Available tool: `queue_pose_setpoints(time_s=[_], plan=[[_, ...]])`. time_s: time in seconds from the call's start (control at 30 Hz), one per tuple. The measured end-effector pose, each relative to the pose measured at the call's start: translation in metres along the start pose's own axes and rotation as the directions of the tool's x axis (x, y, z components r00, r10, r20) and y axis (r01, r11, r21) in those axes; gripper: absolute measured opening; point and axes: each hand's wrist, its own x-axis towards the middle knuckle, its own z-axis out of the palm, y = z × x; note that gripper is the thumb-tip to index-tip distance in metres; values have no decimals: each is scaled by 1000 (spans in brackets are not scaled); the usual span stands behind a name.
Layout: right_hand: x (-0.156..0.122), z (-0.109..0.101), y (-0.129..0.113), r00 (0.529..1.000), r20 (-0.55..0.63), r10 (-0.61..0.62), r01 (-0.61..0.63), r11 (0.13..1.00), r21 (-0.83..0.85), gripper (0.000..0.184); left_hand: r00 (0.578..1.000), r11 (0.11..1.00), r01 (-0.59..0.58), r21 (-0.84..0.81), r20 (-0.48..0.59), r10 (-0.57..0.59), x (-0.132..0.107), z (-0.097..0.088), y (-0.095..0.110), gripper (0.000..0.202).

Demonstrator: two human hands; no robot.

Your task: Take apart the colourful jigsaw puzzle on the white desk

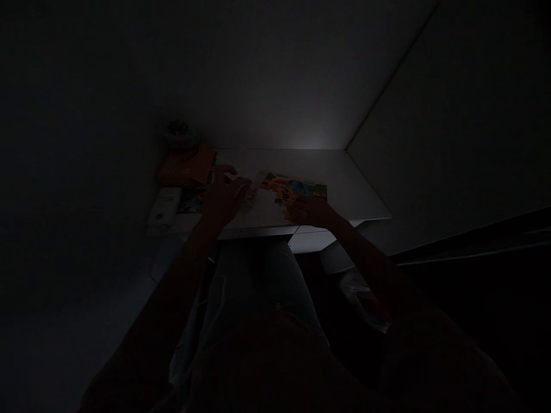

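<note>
In very dim light, a colourful, partly joined jigsaw puzzle (297, 186) lies on a white desk (344, 183), its left and lower edges ragged. My right hand (312, 211) rests at its lower edge, fingers together on an orange-yellow puzzle piece (288, 214) that they partly hide. My left hand (224, 195) hovers left of the puzzle, thumb and fingers curved and apart, with nothing visible between them. Beside its thumb are a few small loose pieces (249, 196) and something pale and see-through (257, 178), too dark to make out.
An orange bag or packet (187, 166) lies at the desk's back left, with a dark bowl-like thing (178, 132) behind it. A white box-shaped device (164, 206) stands at the left edge. Below the desk are a white drawer (312, 238) and a plastic bag (365, 298).
</note>
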Motion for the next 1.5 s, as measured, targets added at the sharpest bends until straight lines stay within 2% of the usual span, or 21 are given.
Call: queue_pose_setpoints(time_s=[0.17, 0.27, 0.47, 0.6, 0.73, 0.83, 0.93, 1.0, 1.07, 1.13, 1.2, 1.27, 1.37, 1.43, 1.5], plan=[[3, -10, -6, 997, 66, -36, 47, 983, -175, 34, 1000, 1000, -16, 1, 27, 16, 1, -3, 0, 24], [5, -19, -7, 997, 64, -45, 60, 966, -252, 39, 999, 1000, -10, 5, 31, 9, 1, -3, 0, 23], [12, -33, -5, 994, 58, 93, -67, 933, -353, 48, 999, 1000, -13, -9, 29, 13, 3, -3, 2, 22], [12, -36, 7, 984, 5, 180, -174, 957, -231, 39, 999, 1000, -7, 4, 46, 7, 4, -4, 4, 25], [20, -49, 16, 955, -180, 235, -235, 972, 19, 41, 997, 998, -60, 24, 52, 59, 6, -6, 7, 27], [46, -70, 3, 890, -379, 253, -152, 949, 277, 39, 993, 996, -85, 40, 88, 81, 8, -6, 11, 30], [84, -97, -28, 835, -509, 210, -13, 932, 362, 38, 988, 994, -96, 44, 128, 90, 9, -5, 15, 31], [106, -111, -47, 850, -512, 126, 52, 947, 318, 40, 988, 995, -89, 42, 130, 83, 9, -4, 16, 30], [119, -118, -54, 867, -493, 73, 67, 963, 260, 42, 991, 997, -59, 39, 121, 54, 8, -3, 15, 30], [119, -115, -45, 885, -456, 87, 20, 974, 226, 40, 992, 999, -40, 29, 122, 36, 7, -4, 12, 33], [105, -102, -20, 909, -387, 158, -78, 973, 216, 38, 992, 999, -45, 16, 118, 43, 5, -4, 8, 37], [78, -81, 11, 929, -274, 249, -196, 959, 205, 38, 993, 998, -65, 6, 95, 64, 4, -4, 4, 40], [27, -45, 53, 920, -118, 374, -349, 917, 193, 42, 996, 998, -66, -10, 52, 66, 3, -3, 2, 38], [-4, -22, 67, 904, -44, 425, -413, 896, 165, 43, 998, 999, -40, -32, 46, 41, 1, -1, 3, 37], [-27, -1, 67, 915, -65, 399, -396, 917, 50, 42, 998, 999, -14, -52, 52, 16, 0, 1, 3, 38]])
